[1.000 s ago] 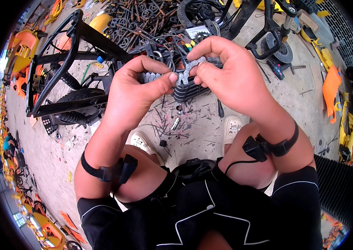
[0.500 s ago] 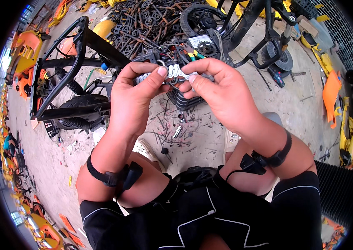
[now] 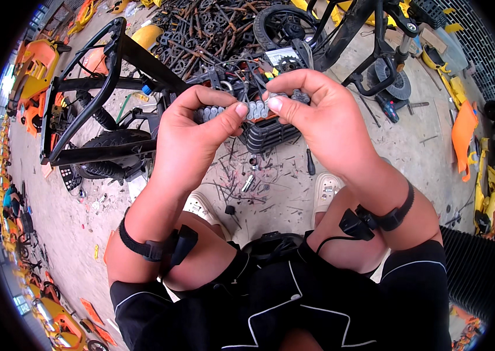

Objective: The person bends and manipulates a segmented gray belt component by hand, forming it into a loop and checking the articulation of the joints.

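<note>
Between my two hands a silvery bike chain (image 3: 257, 110) is stretched sideways, its links lined up at the middle. My left hand (image 3: 203, 120) pinches it with thumb and forefinger, and some links show under the curled fingers. On the other side my right hand (image 3: 309, 111) pinches it too, its thumb pressed near the middle links; more links show past the forefinger. Just behind the chain stands a black frame part with cables and a ribbed black end (image 3: 265, 137). Where the chain's ends lie is hidden by my fingers.
A black tubular frame (image 3: 84, 90) with a wheel stands at the left. Rusty cranks and chainrings (image 3: 206, 35) are heaped at the back. A screwdriver (image 3: 310, 162), a silver socket (image 3: 248, 183) and scattered bits lie on the floor. Another bike frame (image 3: 347, 35) stands at back right.
Both hands have come slightly lower, and the chain's middle, bent before, now runs straighter between them. The screwdriver, hidden before, now shows below my right hand.
</note>
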{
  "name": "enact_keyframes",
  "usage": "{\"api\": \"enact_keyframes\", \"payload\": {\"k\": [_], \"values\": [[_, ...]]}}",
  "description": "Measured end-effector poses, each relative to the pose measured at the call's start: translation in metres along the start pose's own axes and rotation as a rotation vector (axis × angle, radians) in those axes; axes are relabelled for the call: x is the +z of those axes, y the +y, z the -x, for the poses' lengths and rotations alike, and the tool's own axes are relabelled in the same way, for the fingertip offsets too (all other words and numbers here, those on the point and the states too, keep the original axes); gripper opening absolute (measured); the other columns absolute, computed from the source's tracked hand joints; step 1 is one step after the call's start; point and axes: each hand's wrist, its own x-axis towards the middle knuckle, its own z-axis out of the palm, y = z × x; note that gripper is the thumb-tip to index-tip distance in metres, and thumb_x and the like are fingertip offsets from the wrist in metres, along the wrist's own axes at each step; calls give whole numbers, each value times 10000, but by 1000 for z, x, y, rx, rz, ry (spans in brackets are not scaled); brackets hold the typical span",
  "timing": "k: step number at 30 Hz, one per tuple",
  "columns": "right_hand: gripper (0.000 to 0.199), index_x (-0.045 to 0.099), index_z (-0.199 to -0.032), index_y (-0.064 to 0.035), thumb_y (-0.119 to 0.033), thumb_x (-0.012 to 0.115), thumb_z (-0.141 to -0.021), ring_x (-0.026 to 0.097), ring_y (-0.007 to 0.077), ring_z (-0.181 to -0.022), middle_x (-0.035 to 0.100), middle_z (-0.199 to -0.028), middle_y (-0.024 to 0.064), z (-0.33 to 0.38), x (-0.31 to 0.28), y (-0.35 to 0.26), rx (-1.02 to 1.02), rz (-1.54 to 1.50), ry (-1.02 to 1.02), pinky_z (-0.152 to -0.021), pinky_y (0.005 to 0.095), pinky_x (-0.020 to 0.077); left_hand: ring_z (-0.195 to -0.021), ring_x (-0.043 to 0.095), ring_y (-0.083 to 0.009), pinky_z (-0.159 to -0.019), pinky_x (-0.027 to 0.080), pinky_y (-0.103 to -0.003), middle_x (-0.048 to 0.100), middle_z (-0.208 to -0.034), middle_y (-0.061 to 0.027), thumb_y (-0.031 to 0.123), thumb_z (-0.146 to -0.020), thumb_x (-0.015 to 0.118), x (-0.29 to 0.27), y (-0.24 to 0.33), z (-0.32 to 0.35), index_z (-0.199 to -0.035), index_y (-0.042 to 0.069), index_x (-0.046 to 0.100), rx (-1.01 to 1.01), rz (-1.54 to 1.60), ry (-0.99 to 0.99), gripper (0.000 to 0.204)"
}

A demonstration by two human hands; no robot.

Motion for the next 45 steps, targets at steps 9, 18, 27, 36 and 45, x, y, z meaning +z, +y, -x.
{"api": "enact_keyframes", "payload": {"k": [9, 18, 27, 36, 45], "values": [[244, 597, -1168, 38, -37, 648, -942, 631, 112, -884, 648, -1042, 91, 4, 20, 8, 87, -431, 127, -789, 242, 536, -856, 667, -160, -730, 530, -280, 689, -992, -87, 66, -912, 699, 3, -9, -1, -985, 26, 629, -97, 271, 62, 109], [312, 562, -1272, 27, -11, 596, -964, 634, 168, -1029, 635, -1176, 123, 8, 21, 10, 42, -310, 90, -917, 298, 532, -877, 664, -153, -728, 533, -290, 678, -971, -67, 91, -903, 722, 5, -13, -3, -1009, 33, 614, -77, 368, 156, 162], [288, 618, -1253, 23, -43, 601, -973, 631, 95, -929, 682, -1070, 73, 10, 23, 11, 19, -319, 112, -805, 235, 527, -899, 664, -151, -740, 523, -300, 679, -979, -67, 106, -910, 718, 2, -9, -3, -1004, 38, 616, -71, 354, 168, 154], [303, 603, -1252, 41, -30, 620, -958, 650, 149, -956, 661, -1104, 108, 10, 27, 9, 104, -410, 72, -881, 280, 529, -885, 677, -165, -730, 516, -285, 690, -978, -77, 95, -912, 710, 2, -12, -2, -1004, 38, 617, -84, 360, 114, 143], [191, 700, -1094, -11, 10, 621, -922, 604, 97, -845, 671, -969, 65, 2, 14, 10, -129, -56, 66, -738, 250, 516, -840, 647, -123, -681, 544, -256, 667, -953, -54, 105, -895, 737, 0, -7, -2, -969, 19, 641, -41, 227, 86, 149]]}}
